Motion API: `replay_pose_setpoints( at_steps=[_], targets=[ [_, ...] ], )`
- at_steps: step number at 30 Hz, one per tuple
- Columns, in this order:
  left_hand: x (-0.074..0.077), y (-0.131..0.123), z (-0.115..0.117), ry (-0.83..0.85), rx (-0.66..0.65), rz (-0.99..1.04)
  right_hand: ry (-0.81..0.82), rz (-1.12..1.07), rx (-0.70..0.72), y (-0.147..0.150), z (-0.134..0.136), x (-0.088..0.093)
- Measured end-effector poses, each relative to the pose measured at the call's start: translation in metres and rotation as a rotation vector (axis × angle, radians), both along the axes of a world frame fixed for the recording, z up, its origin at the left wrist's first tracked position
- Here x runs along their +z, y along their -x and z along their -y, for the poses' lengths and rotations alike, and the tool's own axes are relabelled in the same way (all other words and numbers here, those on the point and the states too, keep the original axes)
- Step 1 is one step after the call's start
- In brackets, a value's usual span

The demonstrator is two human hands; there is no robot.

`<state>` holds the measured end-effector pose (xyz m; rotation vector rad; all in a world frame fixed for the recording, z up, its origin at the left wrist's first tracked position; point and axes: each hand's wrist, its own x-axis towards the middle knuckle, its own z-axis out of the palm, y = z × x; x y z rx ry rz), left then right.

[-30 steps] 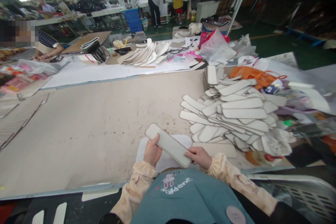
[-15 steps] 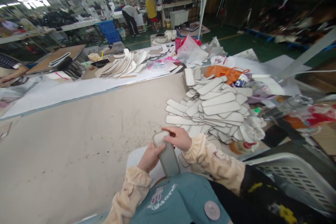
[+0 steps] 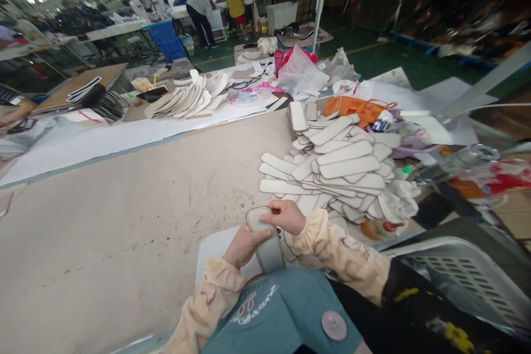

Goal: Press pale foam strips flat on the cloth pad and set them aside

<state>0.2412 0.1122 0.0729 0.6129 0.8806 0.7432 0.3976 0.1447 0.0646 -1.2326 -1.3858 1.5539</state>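
A pale grey oblong panel with rounded ends and a dark edge (image 3: 271,254) is held upright in front of my apron. My left hand (image 3: 244,244) grips its left side, the thumb lying across its face. At the panel's upper right edge, my right hand (image 3: 289,217) pinches it between thumb and fingers. Below them a white sheet (image 3: 207,246) lies on the table, partly covered by my left arm. Just beyond my right hand spreads a loose pile of similar panels (image 3: 332,163).
A light grey plastic basket (image 3: 452,246) stands at my right, near a bottle with a red cap (image 3: 379,228). Orange cloth (image 3: 352,109) and plastic bags lie behind the pile. Across the table is a fanned stack of pale pieces (image 3: 186,97). A co-worker's arm (image 3: 16,110) shows at far left.
My right hand has slid slightly along the panel's top edge, its fingers now closer together. My left hand has shifted a little right and up, still gripping. The camera view has tilted slightly.
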Motion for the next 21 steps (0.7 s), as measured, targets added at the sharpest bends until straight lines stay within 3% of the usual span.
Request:
replay_pose_setpoints(
  at_steps=[6, 10, 13, 17, 21],
  targets=[
    [-0.003, -0.01, -0.003, 0.083, 0.054, 0.056, 0.026, 0.068, -0.01, 0.0, -0.003, -0.006],
    [-0.012, -0.007, -0.008, 0.194, 0.102, 0.123, 0.172, -0.122, 0.049, 0.0, -0.003, -0.014],
    [-0.019, 0.006, -0.015, 0.236, 0.188, 0.196, 0.216, -0.216, 0.198, -0.009, 0.003, -0.028],
    [-0.021, 0.022, -0.021, 0.194, 0.291, 0.304, 0.228, -0.009, 0.464, -0.024, 0.022, -0.057],
    [-0.02, 0.03, -0.025, 0.165, 0.333, 0.337, 0.272, 0.08, 0.346, -0.035, 0.037, -0.073]
  ],
)
